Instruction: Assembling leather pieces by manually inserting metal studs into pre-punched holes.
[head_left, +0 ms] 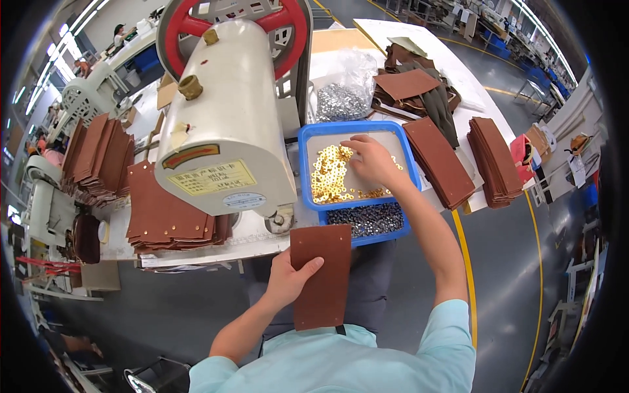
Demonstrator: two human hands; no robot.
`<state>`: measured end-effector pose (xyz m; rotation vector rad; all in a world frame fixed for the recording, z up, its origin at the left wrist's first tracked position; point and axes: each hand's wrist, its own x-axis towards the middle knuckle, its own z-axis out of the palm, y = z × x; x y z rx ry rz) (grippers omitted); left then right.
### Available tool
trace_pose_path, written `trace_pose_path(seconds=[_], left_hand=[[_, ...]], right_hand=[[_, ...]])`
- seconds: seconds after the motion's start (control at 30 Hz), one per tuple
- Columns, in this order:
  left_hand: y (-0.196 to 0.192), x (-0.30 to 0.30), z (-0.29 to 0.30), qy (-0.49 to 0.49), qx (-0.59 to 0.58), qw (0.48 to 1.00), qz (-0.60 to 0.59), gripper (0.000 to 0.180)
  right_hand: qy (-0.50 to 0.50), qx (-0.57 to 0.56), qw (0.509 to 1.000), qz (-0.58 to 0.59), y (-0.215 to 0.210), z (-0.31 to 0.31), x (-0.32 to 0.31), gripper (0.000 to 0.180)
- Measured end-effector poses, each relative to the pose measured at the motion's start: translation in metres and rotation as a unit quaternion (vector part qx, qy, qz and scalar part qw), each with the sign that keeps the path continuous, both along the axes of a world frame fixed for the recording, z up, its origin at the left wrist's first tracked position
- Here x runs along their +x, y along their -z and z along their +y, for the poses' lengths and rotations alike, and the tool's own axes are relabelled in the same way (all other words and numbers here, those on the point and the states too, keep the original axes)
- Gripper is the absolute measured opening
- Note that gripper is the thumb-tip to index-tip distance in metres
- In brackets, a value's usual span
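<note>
1. Running its long axis away from the person's body, the brown panel (324, 288) sits nearer the body than the blue tray (304, 167), its short far edge facing that tray.
2. On the tray's near side, the left hand (288, 278) grips the panel's left edge, thumb across its face.
3. Over the tray, the right hand (372, 162) bends its fingers down; I cannot tell whether they pinch anything.
4. The tray holds gold rings (329, 173), mostly heaped left; just before it, a second tray (377, 238) holds dark pieces (365, 221).
</note>
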<state>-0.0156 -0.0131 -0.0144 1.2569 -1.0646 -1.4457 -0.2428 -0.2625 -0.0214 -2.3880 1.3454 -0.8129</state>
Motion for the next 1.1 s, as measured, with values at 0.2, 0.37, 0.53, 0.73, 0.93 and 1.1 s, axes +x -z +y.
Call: trace_pose_path(seconds=[0.2, 0.37, 0.53, 0.73, 0.93, 1.1], left_hand=[[0.003, 0.018, 0.018, -0.012, 0.003, 1.0, -0.028, 0.033], [0.002, 0.02, 0.011, -0.025, -0.019, 0.999, -0.031, 0.034], [0.006, 0.011, -0.005, -0.071, -0.052, 0.996, 0.005, 0.034], [0.001, 0.008, -0.016, -0.049, 0.018, 0.999, 0.009, 0.027], [0.009, 0.001, -0.018, -0.01, 0.047, 0.997, 0.066, 0.024], [0.007, 0.003, -0.012, -0.016, 0.051, 0.997, 0.062, 0.026]], right_hand=[[-0.071, 0.04, 0.993, 0.091, 0.0, -0.018, 0.005, 0.023], [-0.065, -0.001, 0.989, 0.136, -0.006, 0.004, -0.003, 0.013], [-0.028, -0.051, 0.992, 0.114, 0.002, 0.013, -0.013, 0.012], [0.049, -0.029, 0.998, 0.042, -0.002, 0.033, -0.019, 0.011], [0.052, 0.017, 0.998, 0.04, 0.0, 0.03, -0.02, 0.013], [-0.031, 0.04, 0.996, 0.073, -0.02, 0.037, -0.011, 0.019]])
